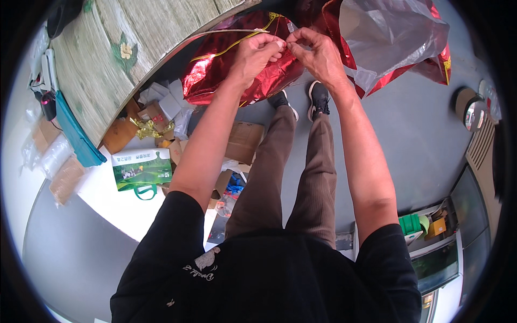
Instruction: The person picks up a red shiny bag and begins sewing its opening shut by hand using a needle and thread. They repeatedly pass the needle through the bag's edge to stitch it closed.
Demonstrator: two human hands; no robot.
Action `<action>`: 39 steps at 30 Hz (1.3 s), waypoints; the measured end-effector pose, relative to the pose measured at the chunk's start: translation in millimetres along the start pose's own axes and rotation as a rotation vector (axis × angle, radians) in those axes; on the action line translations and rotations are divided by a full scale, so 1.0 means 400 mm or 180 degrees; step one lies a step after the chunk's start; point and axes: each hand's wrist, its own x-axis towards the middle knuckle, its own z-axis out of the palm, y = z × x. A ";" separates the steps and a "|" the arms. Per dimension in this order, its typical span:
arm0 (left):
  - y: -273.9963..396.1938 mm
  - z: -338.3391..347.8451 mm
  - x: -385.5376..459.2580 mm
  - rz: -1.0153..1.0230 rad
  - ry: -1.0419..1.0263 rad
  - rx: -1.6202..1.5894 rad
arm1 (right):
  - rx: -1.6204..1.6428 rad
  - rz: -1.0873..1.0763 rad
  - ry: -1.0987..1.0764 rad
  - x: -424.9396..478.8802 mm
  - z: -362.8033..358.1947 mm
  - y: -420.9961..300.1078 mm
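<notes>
Both of my hands meet in front of me, fingertips almost touching, over a shiny red foil bag (278, 74) with yellow trim. My left hand (258, 52) pinches something small and reddish between thumb and fingers; it is too small to name. Thumb and forefinger of my right hand (313, 50) close on the same spot, where a thin reddish strand seems to run upward. Whether the strand belongs to the bag I cannot tell. Right of my hands lies more red foil with a clear plastic sheet or bag (391, 36) spread over it.
A round-edged table with a wood-plank pattern (97, 44) stands at the upper left. Below it are cardboard boxes (244, 139), crumpled wrapping and a green and white carrier bag (141, 171). A teal item (74, 129) hangs beside the table. At the lower right stands a green container (410, 224).
</notes>
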 end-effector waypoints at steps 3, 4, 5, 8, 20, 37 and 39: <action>0.002 0.011 0.000 0.0000 0.0099 0.0012 | 0.0427 0.0168 -0.0056 0.002 0.004 0.018; 0.000 0.012 0.001 0.0016 0.0099 -0.0007 | 0.0622 0.0191 -0.0061 0.004 0.006 0.028; -0.002 0.012 0.002 0.0031 0.0099 -0.0026 | 0.0818 0.0215 -0.0066 0.006 0.005 0.034; -0.010 0.012 0.002 0.0074 0.0136 -0.0133 | 0.0788 0.0210 -0.0252 0.010 0.000 0.030; -0.028 0.020 0.010 0.0397 0.0119 -0.0024 | 0.1282 0.0417 -0.0267 0.008 0.000 0.019; 0.000 0.032 0.038 0.0453 0.0085 0.0914 | 0.1019 0.0354 0.0067 0.000 -0.004 0.011; 0.002 0.031 0.036 0.0463 0.0058 0.0800 | 0.0889 0.0296 0.0091 0.001 -0.005 0.012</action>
